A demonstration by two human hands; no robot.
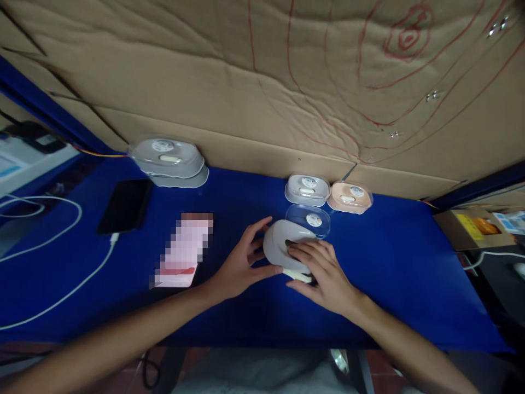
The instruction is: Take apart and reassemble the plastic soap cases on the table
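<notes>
My left hand (241, 262) grips the left side of a grey oval box (276, 246), its thumb at the near edge. My right hand (328, 273) holds the same box from the right, fingertips on its smooth upper face around a dark spot. Along the near side of the box shows a pale yellow part (298, 275), partly covered by the right hand. Just behind the box lies a clear plastic cover (314, 220) with a round white sticker. Farther back sit a grey oval box with a clear cover (307, 190) and a pink one (350, 197).
Stacked grey boxes (170, 161) stand at the back left against the cardboard wall (184, 65). A black phone (125, 205) with a white cable and a blurred pink-screened phone (182, 251) lie on the blue tabletop (389, 284). At the right edge is a cardboard box (453, 232).
</notes>
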